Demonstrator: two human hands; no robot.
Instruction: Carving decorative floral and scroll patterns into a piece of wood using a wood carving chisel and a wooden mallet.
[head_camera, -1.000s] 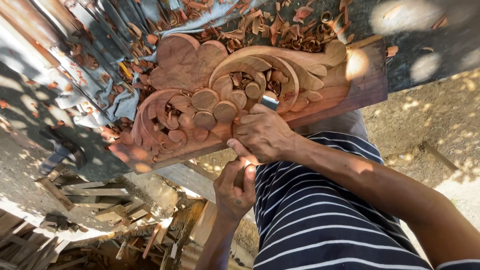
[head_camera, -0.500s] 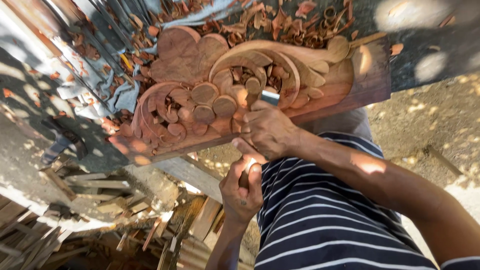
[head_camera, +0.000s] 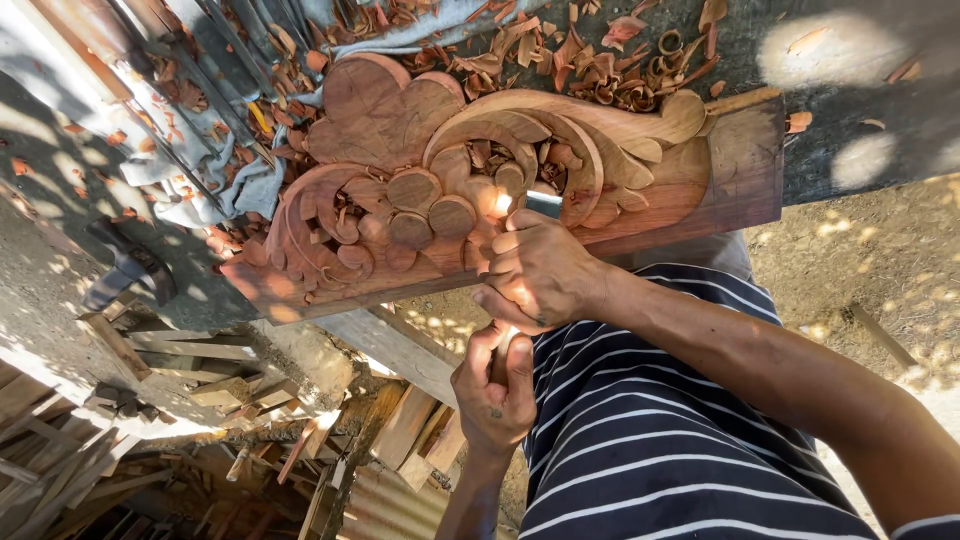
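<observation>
**Two hands on a chisel at the carved panel**

Since the earlier pictures the hands have barely shifted. The lower hand, which a second ago sat a little lower and more open around the handle, is now curled shut on it just beneath the upper hand; the view itself has slid slightly, so the panel sits a touch further right.

The picture is upside down to the work: the workbench (head_camera: 880, 120) fills the top, the person's striped shirt (head_camera: 660, 440) the bottom. The carved wooden panel (head_camera: 700, 170) lies along the near edge of the workbench, its long axis following that edge and tilting down toward the picture's left. Its scrolls and round bosses face up.

The right hand (head_camera: 540, 270) is closed round the chisel (head_camera: 540, 200) close to the blade, knuckles resting against the panel's near edge beside the round bosses. The left hand (head_camera: 495, 385) is clenched on the chisel's handle, just off the bench edge, near the shirt. The chisel's long axis crosses the panel's, running from the person's chest toward the carving, blade end pointing into a hollow of the scrollwork; only a short bright piece of metal shows.

Curled wood shavings (head_camera: 600, 60) litter the bench beyond the panel, and a grey cloth (head_camera: 230, 180) lies bunched at its left end.
</observation>
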